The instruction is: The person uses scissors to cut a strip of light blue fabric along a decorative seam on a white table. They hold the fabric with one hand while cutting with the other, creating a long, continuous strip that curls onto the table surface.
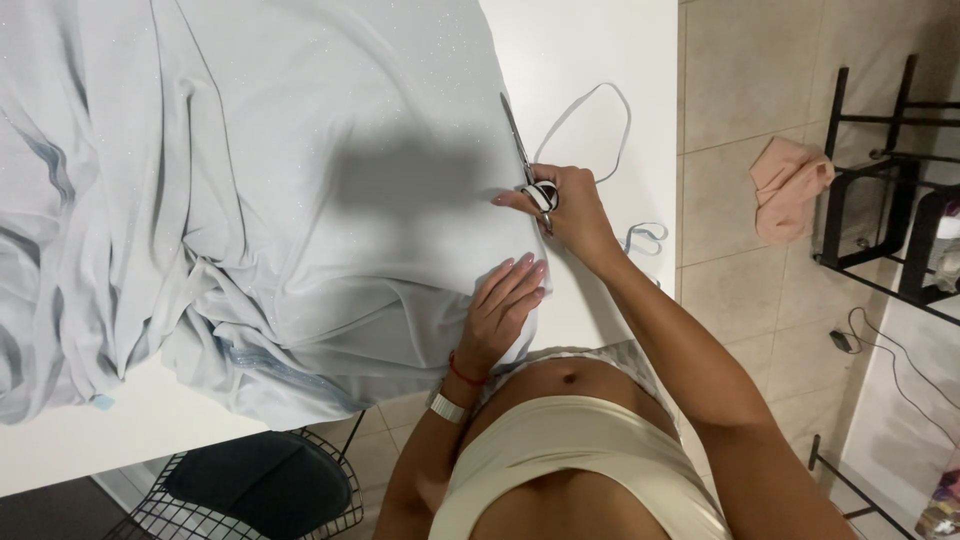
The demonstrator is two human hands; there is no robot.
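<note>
The scissors [524, 160] are held at the right edge of the pale blue fabric [280, 200], blades pointing away from the person along that edge, handles wrapped in black-and-white. The fabric is spread over most of the white surface [580, 50], bunched into folds at the left and near side, where it hangs past the surface's near edge. A bare strip of surface is left open to the right of the cloth; a thin cut strip [600, 120] lies looped there, and a smaller curl [645, 238] near the right edge. The right hand [570, 215] is closed as a grip on the scissor handles; how far the blades are parted cannot be told. The left hand [505, 300] is laid flat, fingers together, on the fabric just beside the cut edge, holding nothing. A wire chair [260, 490] is seen below the surface
</note>
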